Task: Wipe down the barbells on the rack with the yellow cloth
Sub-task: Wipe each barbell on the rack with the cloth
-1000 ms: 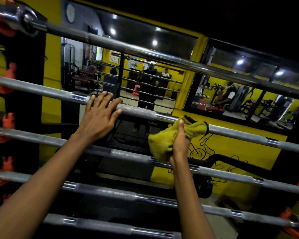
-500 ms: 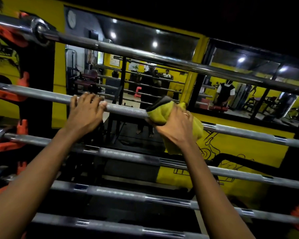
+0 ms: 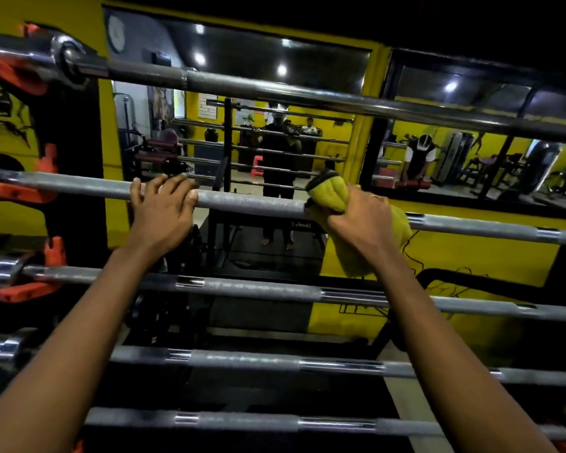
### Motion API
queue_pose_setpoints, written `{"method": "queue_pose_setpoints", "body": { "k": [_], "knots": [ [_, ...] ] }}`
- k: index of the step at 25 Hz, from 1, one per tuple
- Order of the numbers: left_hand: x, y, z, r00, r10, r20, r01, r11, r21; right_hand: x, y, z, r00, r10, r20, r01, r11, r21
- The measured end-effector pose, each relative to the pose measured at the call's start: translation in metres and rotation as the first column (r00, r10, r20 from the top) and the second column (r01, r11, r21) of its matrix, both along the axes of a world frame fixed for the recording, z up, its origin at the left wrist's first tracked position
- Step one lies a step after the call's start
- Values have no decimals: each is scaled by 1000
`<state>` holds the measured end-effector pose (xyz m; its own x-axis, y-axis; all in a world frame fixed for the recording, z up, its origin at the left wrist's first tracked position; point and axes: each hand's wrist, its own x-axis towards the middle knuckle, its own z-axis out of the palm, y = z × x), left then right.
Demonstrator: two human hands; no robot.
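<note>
While left hand curls over second barbell, right hand grips yellow cloth round it, arms outstretched

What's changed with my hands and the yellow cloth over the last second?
The right hand lifted the yellow cloth from just under the second barbell and now grips it wrapped over that bar. The left hand went from straight fingers resting on the same bar to fingers curled over it. It stayed on that bar; the other barbells did not move.
</note>
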<state>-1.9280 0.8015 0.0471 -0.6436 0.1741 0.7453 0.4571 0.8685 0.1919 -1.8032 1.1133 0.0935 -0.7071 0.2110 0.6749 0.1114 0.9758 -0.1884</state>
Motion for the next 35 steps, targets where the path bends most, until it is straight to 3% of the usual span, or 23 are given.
{"method": "queue_pose_setpoints", "body": {
  "k": [7,10,12,15,18,21,24,27,32,35],
  "knots": [
    [-5,-5,-4,999,-21,-27,22,999,29,-38,-51,12,966,209,152,-237,952,193],
    [-6,-3,-5,999,-11,-32,12,1000,24,-25,-23,8,977,197,78,-206,970,129],
    [-5,0,-8,999,27,-21,-27,999,18,-26,-27,2,987,153,50,-159,972,171],
    [-3,3,1,997,40,61,-42,999,31,-50,-64,1,970,224,98,-241,943,230],
    [-6,-16,13,987,109,116,-97,989,-107,-60,-84,-6,955,289,60,-294,912,287],
    [-8,-48,16,970,208,130,-191,973,-129,-55,-78,-15,954,300,-5,-289,924,252],
    [-10,-52,12,975,144,169,-128,987,-100,-51,-86,-16,966,257,-20,-244,936,252],
    [-11,-53,18,970,98,224,-89,995,-48,-60,-108,0,956,286,67,-293,931,218],
    [-14,-63,16,980,75,184,-64,996,-62,-58,-96,8,918,382,109,-396,903,166],
    [-17,-57,10,987,75,140,-73,997,-23,-64,-115,3,957,290,24,-290,948,133]
  ]
}}
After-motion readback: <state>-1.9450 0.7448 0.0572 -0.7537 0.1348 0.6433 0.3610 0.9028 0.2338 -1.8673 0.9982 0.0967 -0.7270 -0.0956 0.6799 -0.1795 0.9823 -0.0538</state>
